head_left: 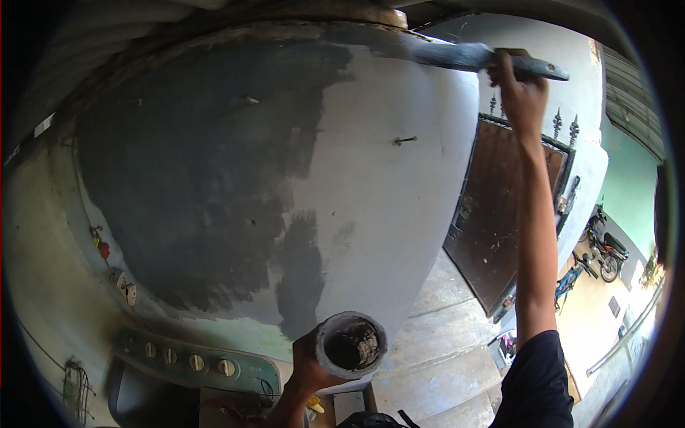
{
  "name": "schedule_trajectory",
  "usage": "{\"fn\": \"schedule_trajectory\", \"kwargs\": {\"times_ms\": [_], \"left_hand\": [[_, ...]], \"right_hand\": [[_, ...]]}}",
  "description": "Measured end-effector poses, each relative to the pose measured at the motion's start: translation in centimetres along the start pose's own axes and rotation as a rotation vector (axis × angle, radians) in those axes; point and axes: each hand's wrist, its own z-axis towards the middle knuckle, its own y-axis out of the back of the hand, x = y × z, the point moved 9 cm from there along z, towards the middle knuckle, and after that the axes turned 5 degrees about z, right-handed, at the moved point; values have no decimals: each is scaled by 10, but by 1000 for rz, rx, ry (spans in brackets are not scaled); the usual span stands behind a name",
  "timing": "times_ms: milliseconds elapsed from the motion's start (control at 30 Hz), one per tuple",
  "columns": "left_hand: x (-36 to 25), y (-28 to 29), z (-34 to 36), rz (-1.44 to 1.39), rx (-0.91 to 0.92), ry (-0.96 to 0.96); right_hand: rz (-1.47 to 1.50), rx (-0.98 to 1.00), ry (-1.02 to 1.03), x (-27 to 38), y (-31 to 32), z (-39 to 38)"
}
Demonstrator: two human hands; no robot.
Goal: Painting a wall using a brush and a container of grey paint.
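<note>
My right hand (522,82) is closed around the handle of a paintbrush (457,57), stretched up to the top right of the wall. The bristles, somewhat blurred, meet the wall at the end of a dark grey painted strip. Low in the middle, my left hand (305,360) grips a round paint container (349,346) with a grey-smeared rim; dark paint and a lighter crusted lump show inside. The wall (385,200) is dark grey over its left part and along its upper edge, pale on the right, with an uneven border between.
A nail or hook (404,140) juts from the pale wall. Below left stands a washing machine (193,364) with several knobs. Wall sockets (123,287) sit at the left corner. To the right are a brown metal gate (499,214), concrete steps (435,349), a bicycle (567,282) and a motorcycle (606,246).
</note>
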Motion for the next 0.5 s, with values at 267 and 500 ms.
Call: {"fn": "schedule_trajectory", "kwargs": {"times_ms": [267, 500], "left_hand": [[3, 9, -4, 25, -64, -7], [1, 13, -6, 90, -98, -89]], "right_hand": [[196, -56, 10, 48, -29, -17], [575, -96, -66, 60, -168, -9]]}}
